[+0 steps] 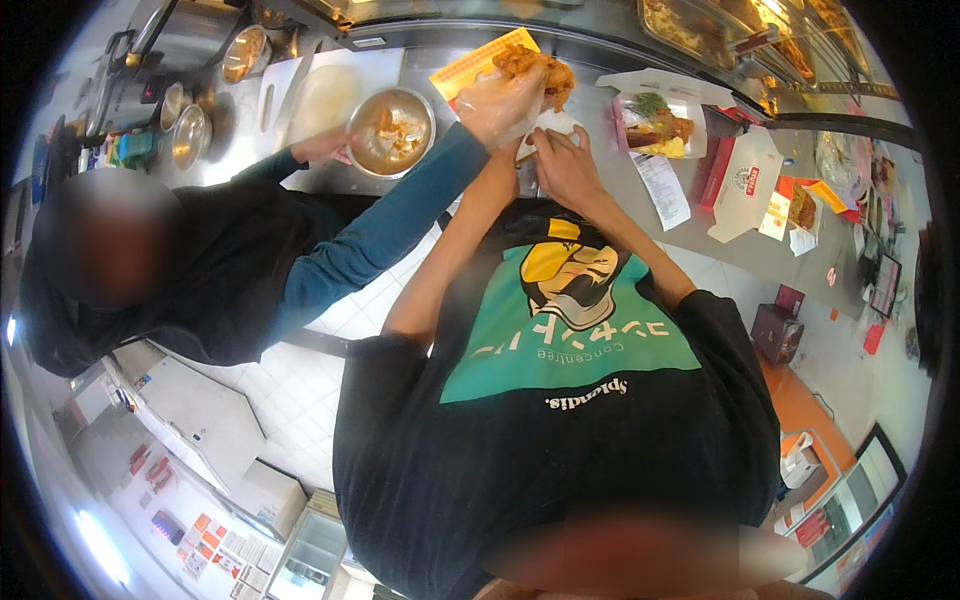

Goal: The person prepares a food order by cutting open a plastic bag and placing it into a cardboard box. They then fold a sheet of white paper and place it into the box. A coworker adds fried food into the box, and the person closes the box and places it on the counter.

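Note:
My left hand (495, 178) and my right hand (568, 166) are close together at the counter's near side. Both grip a small white paper or card piece (556, 124); its full shape is hidden by fingers. A co-worker's hand in a clear plastic glove (499, 105) reaches in from the left, covering part of my left hand's surroundings. That gloved hand holds fried chicken (517, 60) over a yellow-orange patterned carton or paper (472, 73). The co-worker's other hand (328, 147) touches the rim of a steel bowl (354, 142) with orange food scraps inside.
Right of my hands stand an open box of food (701, 139), a printed slip (664, 191), a red-white carton (742, 184) and another filled box (804, 208). A glass display case (750, 52) borders the back. Left lie a white cutting board (274, 97) and steel bowls (193, 135).

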`<action>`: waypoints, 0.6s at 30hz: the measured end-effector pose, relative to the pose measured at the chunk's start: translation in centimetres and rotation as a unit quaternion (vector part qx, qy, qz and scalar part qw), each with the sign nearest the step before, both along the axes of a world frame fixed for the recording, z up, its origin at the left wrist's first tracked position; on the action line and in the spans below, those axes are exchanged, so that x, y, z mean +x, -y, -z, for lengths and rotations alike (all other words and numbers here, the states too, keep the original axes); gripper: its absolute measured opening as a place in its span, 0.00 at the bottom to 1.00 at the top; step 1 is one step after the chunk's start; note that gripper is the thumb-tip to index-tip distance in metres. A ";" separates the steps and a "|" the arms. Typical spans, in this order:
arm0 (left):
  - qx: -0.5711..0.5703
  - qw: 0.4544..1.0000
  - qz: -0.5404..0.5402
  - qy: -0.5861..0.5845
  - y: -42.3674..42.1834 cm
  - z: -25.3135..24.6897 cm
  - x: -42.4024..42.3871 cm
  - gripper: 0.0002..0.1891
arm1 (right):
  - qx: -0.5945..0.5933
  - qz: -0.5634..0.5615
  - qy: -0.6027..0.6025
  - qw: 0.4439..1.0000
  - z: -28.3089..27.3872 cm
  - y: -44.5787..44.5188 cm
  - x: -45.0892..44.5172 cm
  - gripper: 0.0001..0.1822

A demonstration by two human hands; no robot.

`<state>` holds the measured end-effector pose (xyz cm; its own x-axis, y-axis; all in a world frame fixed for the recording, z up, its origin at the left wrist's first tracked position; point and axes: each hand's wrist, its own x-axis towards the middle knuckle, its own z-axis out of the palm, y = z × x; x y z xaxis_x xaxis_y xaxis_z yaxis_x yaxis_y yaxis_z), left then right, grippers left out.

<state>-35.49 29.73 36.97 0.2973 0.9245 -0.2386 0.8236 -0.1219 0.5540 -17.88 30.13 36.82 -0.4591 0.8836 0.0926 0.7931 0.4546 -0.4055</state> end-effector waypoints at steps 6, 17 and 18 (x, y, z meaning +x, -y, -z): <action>0.062 0.997 0.042 0.005 -1.8 3.4 1.1 0.33 | 0.010 -0.007 0.014 1.000 1.1 0.6 1.0 0.16; 0.100 0.993 0.004 -0.058 -1.2 2.8 0.3 0.37 | 0.067 0.070 -0.006 0.995 1.4 0.4 2.9 0.16; 0.084 0.994 0.010 -0.063 -1.4 2.5 0.4 0.38 | 0.068 0.076 -0.020 0.995 1.6 0.5 3.5 0.15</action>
